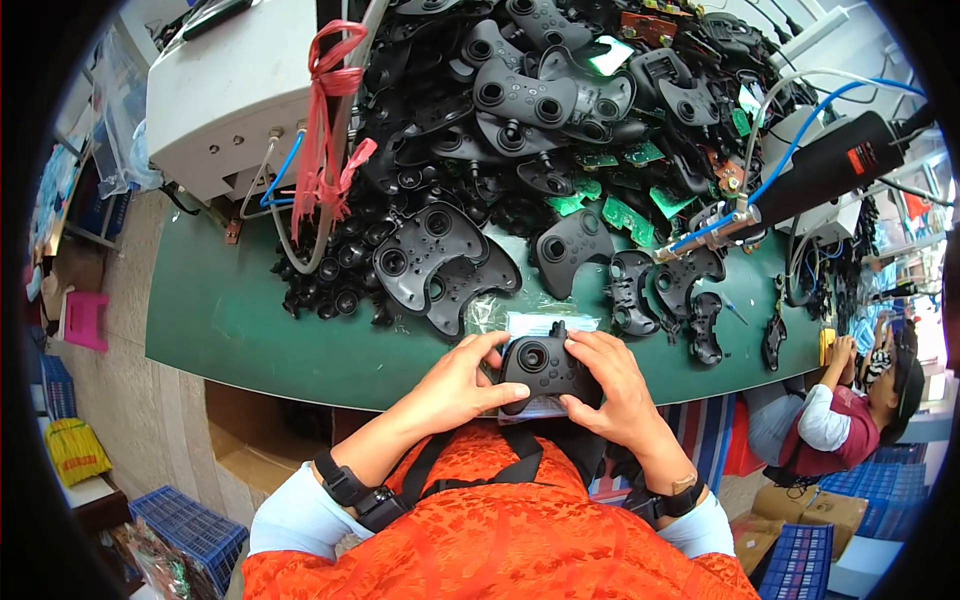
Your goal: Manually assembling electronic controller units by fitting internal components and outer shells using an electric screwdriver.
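A black game controller is held between my two hands at the near edge of the green table, its buttons and stick opening facing up. My left hand grips its left side, thumb on the lower left grip. My right hand closes round the right side, fingers along the top edge. A small dark piece sticks up at the controller's top edge. Under it lies a pale blue and white packet. Just beyond are empty black controller shells and another black controller shell.
A large heap of black shells and green circuit boards covers the back of the table. A grey machine stands left. A black cylindrical tool with blue tubing hangs at right. Another person sits at far right.
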Motion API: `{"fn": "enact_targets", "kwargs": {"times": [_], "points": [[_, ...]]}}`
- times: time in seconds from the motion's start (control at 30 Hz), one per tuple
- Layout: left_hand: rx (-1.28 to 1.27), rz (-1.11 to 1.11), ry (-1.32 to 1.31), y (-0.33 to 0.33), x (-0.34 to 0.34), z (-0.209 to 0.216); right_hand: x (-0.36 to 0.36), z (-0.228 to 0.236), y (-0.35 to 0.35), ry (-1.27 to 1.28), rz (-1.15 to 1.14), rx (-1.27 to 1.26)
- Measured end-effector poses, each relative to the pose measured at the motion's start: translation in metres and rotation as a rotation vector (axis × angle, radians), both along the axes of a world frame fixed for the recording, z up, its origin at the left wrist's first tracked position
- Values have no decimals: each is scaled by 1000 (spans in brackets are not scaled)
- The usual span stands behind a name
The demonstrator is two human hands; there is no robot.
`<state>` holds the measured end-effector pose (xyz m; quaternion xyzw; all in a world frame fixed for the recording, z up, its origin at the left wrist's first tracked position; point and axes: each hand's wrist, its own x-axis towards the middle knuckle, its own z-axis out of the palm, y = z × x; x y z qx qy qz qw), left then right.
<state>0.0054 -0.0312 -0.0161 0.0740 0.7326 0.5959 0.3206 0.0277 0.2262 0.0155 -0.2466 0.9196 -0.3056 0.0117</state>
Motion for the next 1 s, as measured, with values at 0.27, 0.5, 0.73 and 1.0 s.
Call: {"fn": "enact_targets", "kwargs": {"times": [0.27,0.5,0.73,1.0], "points": [[29,5,69,4,1,-8,2,-5,-3,-29,-2,44],[129,79,-87,13,-3,-7,6,-13,-5,-17,19,2],[413,150,-40,5,-12,-5,9,4,10,-105,-305,-327],[391,66,19,15,-1,4,4,2,5,-208,-288,-430]]}}
